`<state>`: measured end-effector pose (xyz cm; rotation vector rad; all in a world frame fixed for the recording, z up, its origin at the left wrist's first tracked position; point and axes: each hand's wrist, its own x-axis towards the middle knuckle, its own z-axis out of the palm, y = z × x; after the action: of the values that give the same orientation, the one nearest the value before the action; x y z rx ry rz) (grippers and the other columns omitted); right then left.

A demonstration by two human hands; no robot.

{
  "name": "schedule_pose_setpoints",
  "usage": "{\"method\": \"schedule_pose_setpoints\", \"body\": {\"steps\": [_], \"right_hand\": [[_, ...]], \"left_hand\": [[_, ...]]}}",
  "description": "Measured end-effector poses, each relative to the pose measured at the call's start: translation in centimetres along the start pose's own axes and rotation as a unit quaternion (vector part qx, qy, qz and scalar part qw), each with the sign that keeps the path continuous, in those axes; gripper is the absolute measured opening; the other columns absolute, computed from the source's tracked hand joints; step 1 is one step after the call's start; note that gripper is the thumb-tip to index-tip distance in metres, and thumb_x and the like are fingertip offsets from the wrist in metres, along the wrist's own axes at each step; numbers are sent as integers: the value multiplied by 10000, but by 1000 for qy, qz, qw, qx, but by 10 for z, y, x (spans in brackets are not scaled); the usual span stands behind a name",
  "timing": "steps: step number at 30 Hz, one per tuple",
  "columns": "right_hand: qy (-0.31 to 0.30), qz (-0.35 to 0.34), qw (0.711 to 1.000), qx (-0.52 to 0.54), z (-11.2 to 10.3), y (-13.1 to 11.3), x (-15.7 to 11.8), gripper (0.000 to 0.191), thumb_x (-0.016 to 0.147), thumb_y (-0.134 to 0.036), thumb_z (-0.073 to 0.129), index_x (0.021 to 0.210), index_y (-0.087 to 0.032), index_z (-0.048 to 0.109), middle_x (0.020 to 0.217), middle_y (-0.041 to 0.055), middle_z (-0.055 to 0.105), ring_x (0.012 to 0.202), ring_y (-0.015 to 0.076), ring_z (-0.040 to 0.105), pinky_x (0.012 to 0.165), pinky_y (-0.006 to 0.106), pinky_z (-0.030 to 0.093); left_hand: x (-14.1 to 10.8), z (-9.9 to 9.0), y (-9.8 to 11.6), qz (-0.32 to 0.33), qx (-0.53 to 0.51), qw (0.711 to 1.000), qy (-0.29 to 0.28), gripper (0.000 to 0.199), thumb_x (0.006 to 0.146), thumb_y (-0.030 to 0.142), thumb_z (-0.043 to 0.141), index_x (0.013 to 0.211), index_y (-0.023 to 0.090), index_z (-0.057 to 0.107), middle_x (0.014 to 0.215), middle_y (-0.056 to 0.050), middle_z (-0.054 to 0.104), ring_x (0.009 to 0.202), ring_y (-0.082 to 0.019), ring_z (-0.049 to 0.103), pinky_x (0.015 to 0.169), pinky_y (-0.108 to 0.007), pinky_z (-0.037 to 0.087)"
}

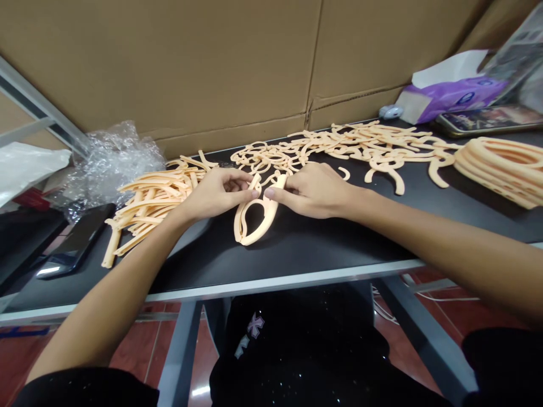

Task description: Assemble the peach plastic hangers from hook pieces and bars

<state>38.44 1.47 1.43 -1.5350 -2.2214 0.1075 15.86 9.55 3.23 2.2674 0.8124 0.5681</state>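
Fingers (pixel 244 183) of both hands close on a peach-coloured plastic oval loop (pixel 254 226): the left hand (pixel 216 195) has its thumb and curled fingers at the loop's upper end, and the right hand (pixel 314 189) presses its thumb and fingertips against the neighbouring end, the two thumbs nearly meeting. The loop sits between the hands, its lower curve resting on a black table top (pixel 322 243). From the head view, a heap of straight peach plastic strips (pixel 148 203) lies just left of the left hand, a tangle of curved peach plastic pieces (pixel 339 147) lies beyond both hands, and a stack of peach plastic rings (pixel 500 169) lies far right, with crumpled clear bubble wrap (pixel 112 164) and a black phone (pixel 76 240) off to the left.
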Motion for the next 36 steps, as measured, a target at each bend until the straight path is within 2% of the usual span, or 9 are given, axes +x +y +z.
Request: {"method": "schedule_pose_setpoints", "body": {"steps": [6, 10, 14, 16, 21, 26, 30, 32, 36], "right_hand": [[38, 20, 997, -61, -5, 0, 2, 683, 1013, -639, 353, 492, -202, 416, 499, 28, 383, 520, 143, 252, 601, 337, 171], [77, 20, 996, -47, -5, 1, 3, 633, 1009, -598, 383, 518, -200, 417, 523, 33, 421, 536, 145, 288, 610, 334, 160], [82, 9, 996, -14, -2, 3, 3, 520, 986, -502, 435, 562, -201, 427, 571, 33, 487, 556, 148, 349, 610, 333, 183], [80, -6, 997, -2, 0, 5, 3, 449, 952, -440, 477, 571, -202, 459, 588, 33, 514, 573, 153, 383, 607, 332, 210], [63, -69, 995, 38, 5, 9, 2, 173, 809, -261, 555, 704, -193, 676, 676, 26, 644, 641, 162, 526, 629, 318, 301], [51, -161, 983, 68, 9, 11, -1, 150, 767, -213, 574, 756, -175, 719, 754, 28, 696, 700, 157, 597, 657, 298, 370], [57, -193, 977, 67, 14, 13, -1, 117, 786, -217, 618, 768, -174, 725, 795, 44, 678, 749, 177, 599, 709, 317, 427], [64, -202, 974, 79, 16, 14, 0, 131, 815, -265, 655, 851, -176, 743, 906, 75, 680, 850, 210, 621, 773, 346, 468], [52, -210, 970, 107, 18, 17, 2, 390, 839, -445, 736, 1098, -154, 713, 1164, 153, 661, 1074, 286, 619, 944, 444, 500]], "left_hand": [[1, 2, -6, -6, 32, 999, -2, 407, 782, 445, 758, 1059, 148, 787, 796, -38, 713, 695, -152, 617, 629, -273, 481], [1, -3, -5, -8, 60, 998, -10, 429, 763, 473, 788, 1058, 161, 787, 797, -27, 704, 681, -144, 591, 645, -277, 476], [1, -10, -3, -17, 107, 993, -41, 523, 709, 541, 829, 1083, 178, 788, 820, -31, 705, 699, -160, 579, 678, -295, 477], [1, -13, -4, -21, 123, 991, -58, 555, 691, 551, 832, 1103, 183, 780, 888, -49, 717, 743, -177, 587, 690, -300, 474], [1, -18, -5, -16, 132, 985, -109, 542, 676, 458, 822, 1153, 214, 742, 962, -41, 705, 798, -182, 595, 710, -294, 476], [-1, -13, -1, -11, 101, 990, -103, 467, 695, 322, 751, 1129, 156, 710, 1002, -56, 710, 854, -174, 612, 785, -308, 512], [-2, -7, 0, -3, 52, 995, -81, 405, 718, 301, 735, 1086, 137, 695, 1038, -82, 712, 847, -173, 628, 794, -336, 538], [-2, -4, -2, 8, 23, 997, -79, 398, 729, 300, 740, 1088, 135, 690, 1069, -95, 720, 883, -185, 655, 805, -344, 547], [-1, 2, -4, 26, -31, 996, -73, 415, 734, 280, 762, 1110, 126, 675, 1077, -101, 733, 921, -191, 690, 846, -351, 570]]}}
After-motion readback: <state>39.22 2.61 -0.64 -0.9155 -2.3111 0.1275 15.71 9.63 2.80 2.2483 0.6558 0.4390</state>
